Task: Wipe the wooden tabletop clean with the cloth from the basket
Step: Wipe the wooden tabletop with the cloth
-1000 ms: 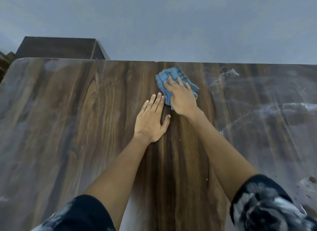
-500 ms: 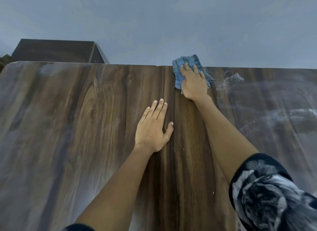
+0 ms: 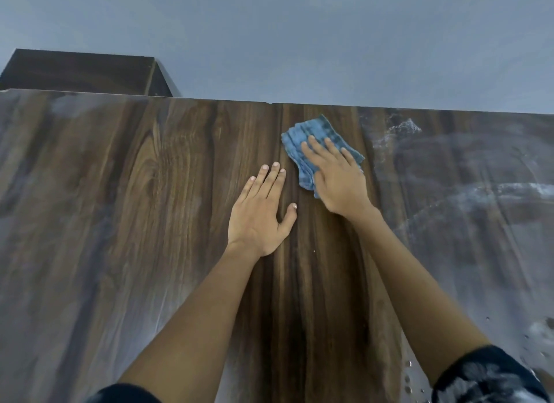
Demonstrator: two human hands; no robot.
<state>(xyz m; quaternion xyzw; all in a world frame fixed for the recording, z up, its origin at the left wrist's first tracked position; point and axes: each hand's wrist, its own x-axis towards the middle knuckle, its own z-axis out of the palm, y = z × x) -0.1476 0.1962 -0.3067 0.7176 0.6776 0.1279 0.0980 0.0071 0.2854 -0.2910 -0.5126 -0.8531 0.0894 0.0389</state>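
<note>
Straight fingers (image 3: 322, 148) pressing blue cloth (image 3: 302, 136) onto streaky wooden tabletop (image 3: 150, 192), left hand (image 3: 260, 219) flat, grey wall (image 3: 299, 43) behind

Light was soft and kind of dim, bluish overall, no hard shadows anywhere. The tabletop (image 3: 156, 210) picked up a pale hazy sheen on its left and right sides, strongest on the right where whitish streaks (image 3: 491, 192) caught the light, while the middle strip stayed dark. Wide-angle lens flared the table out toward the bottom corners. The right hand (image 3: 338, 180) and cloth (image 3: 302, 139) looked slightly smeared.
</note>
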